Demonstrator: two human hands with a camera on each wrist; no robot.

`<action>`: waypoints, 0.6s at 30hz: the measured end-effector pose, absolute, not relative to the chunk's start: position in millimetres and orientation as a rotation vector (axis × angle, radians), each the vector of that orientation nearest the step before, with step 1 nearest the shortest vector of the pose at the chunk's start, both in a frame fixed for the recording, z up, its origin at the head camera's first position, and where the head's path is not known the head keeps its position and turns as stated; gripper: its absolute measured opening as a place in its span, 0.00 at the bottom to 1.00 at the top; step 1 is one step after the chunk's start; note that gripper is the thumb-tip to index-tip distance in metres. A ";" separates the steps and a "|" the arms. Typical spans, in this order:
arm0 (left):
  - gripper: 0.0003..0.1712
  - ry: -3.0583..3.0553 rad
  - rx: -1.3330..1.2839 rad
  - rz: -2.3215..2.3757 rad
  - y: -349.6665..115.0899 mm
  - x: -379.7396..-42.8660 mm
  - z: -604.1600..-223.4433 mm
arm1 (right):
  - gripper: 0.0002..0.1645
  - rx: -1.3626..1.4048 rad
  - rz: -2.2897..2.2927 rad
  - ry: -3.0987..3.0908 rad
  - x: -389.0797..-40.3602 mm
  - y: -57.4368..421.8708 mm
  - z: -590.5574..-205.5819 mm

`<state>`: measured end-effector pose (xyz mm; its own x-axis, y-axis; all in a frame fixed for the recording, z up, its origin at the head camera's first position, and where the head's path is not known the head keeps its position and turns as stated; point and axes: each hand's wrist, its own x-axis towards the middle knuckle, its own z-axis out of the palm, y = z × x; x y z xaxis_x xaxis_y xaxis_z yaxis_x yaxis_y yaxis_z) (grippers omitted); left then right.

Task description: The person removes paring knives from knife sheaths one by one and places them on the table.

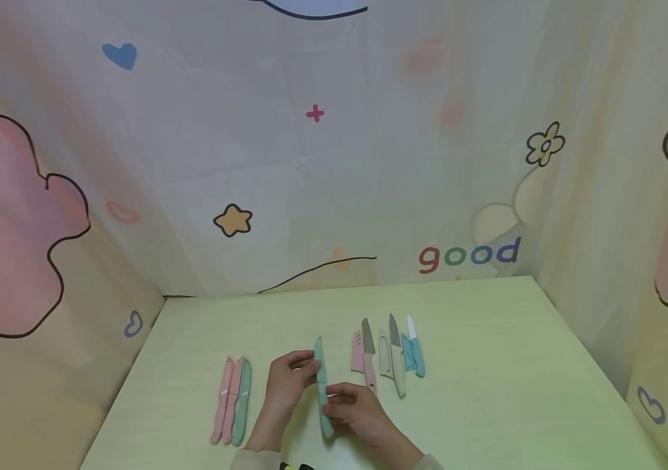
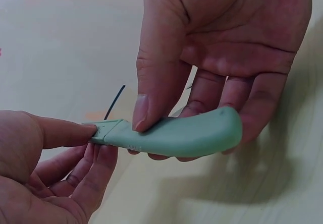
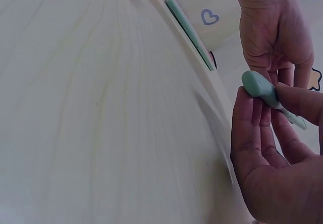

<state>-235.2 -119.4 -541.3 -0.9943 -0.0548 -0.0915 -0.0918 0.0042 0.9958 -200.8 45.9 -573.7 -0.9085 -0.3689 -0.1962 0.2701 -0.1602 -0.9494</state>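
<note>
A green sheathed knife (image 1: 321, 377) is held between both hands above the table, its tip pointing to the back. My left hand (image 1: 286, 384) pinches the sheath end, thumb on one side and fingers on the other. My right hand (image 1: 362, 415) grips the handle, which curves toward its butt in the left wrist view. Up close, the green handle (image 2: 186, 133) meets the green sheath (image 2: 105, 130) with a thin seam between them, and no blade shows there. Seen from the right wrist, the rounded handle butt (image 3: 257, 84) sits between thumb and fingers.
To the left lie two pink sheathed knives (image 1: 223, 398) and a green sheathed knife (image 1: 242, 403), side by side. On the right are bare knives beside their sheaths: a pink knife (image 1: 369, 365), a whitish knife (image 1: 397, 365) and a blue knife (image 1: 418, 356). Printed curtains surround the pale table (image 1: 486, 365).
</note>
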 end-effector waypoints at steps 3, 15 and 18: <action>0.17 2.194 -0.141 2.180 -115.6 -231.0 -531.1 | 0.23 -0.116 -2.111 1.704 -200.3 48.4 -573.5; 0.17 2.239 -0.134 2.116 -104.2 -229.5 -525.5 | 0.23 -0.098 -2.126 1.711 -197.8 57.8 -572.5; 0.17 2.233 -0.138 2.124 -103.4 -234.9 -537.9 | 0.23 -0.079 -2.124 1.725 -197.4 59.6 -571.3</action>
<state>-234.9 -103.4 -537.9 -0.9944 -0.0260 -0.1025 -0.1037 0.0486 0.9934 -197.4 59.6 -571.3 -0.9179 -0.3399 -0.2048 0.2702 -0.1575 -0.9498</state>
